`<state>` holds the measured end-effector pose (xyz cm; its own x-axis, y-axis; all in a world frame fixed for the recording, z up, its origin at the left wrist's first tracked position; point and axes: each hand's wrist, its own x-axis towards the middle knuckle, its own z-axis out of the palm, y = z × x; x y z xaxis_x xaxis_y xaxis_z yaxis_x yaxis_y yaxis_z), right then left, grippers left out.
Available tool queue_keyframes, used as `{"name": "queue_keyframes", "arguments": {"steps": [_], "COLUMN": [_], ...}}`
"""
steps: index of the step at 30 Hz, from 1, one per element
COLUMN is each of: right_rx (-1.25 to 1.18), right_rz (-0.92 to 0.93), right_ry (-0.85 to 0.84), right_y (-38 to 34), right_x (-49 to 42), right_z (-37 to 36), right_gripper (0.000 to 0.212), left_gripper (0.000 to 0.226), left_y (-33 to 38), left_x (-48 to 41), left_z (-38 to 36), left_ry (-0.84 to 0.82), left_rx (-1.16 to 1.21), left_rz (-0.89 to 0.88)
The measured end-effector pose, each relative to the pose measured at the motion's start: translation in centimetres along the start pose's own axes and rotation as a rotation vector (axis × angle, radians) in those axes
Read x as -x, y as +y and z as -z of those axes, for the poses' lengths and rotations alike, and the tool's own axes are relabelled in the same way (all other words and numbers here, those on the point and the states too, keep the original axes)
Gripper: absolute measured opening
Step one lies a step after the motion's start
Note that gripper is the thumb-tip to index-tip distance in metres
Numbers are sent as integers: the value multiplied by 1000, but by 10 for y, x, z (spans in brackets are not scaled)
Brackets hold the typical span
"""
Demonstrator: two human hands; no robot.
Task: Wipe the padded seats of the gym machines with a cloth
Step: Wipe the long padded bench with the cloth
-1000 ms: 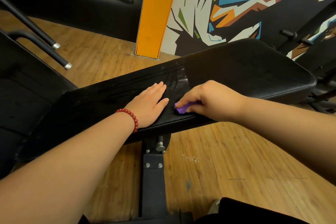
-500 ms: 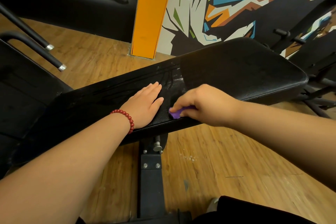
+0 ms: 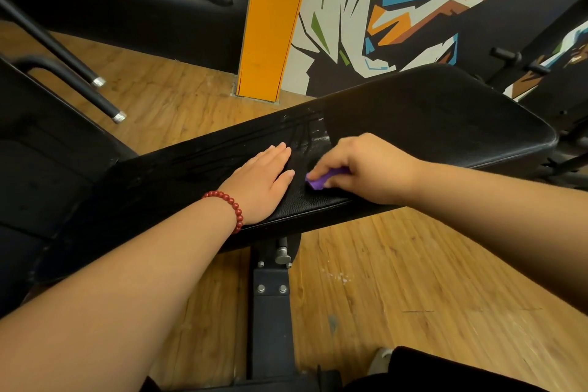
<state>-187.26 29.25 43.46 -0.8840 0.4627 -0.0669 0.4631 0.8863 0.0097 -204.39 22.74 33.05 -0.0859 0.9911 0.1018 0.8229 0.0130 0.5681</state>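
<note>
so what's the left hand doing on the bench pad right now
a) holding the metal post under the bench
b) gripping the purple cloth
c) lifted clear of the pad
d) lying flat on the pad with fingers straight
d: the left hand lies palm-down with straight fingers on the black pad, while the right hand pinches the purple cloth.

Level: moderate, warm indoor light; the wooden floor (image 3: 413, 280) is evenly lit.
Glare: pale streaked sheen on the black padded seat (image 3: 429, 124), just beyond the fingertips.
Shadow: soft-edged; deepest under the seat and in the upper left corner, where detail is lost.
Motion blur: right hand (image 3: 366, 169) and purple cloth (image 3: 321, 181) slightly smeared; left hand (image 3: 261, 184) sharp.
Distortion: wide-angle; the orange pillar (image 3: 273, 25) leans, and the forearms swell toward the lower edges.
</note>
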Motion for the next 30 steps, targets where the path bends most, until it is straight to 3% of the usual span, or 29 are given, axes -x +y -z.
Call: {"name": "queue_keyframes", "arguments": {"steps": [4,11,19,25,30], "right_rx": [-23,6,-64,21,-56], "right_rz": [82,-55,95,8,74], "right_ry": [-73,-22,-134,0,-63], "right_y": [4,20,18,36,29], "right_x": [1,-34,-15,-55,-34], "right_z": [5,13,14,12,9], "right_gripper": [27,23,22,23,19], "left_gripper": [54,55,57,58,57], "left_y": [0,1,-3,-4,-10], "left_x": [-1,-1,-8,-18,-27], "left_z": [1,6,7,8,8], "left_ry": [1,-21,-18,-23,-17], "left_rx": [-7,-6,-10,30,49], "left_rz": [-3,-2,-7,5,14]}}
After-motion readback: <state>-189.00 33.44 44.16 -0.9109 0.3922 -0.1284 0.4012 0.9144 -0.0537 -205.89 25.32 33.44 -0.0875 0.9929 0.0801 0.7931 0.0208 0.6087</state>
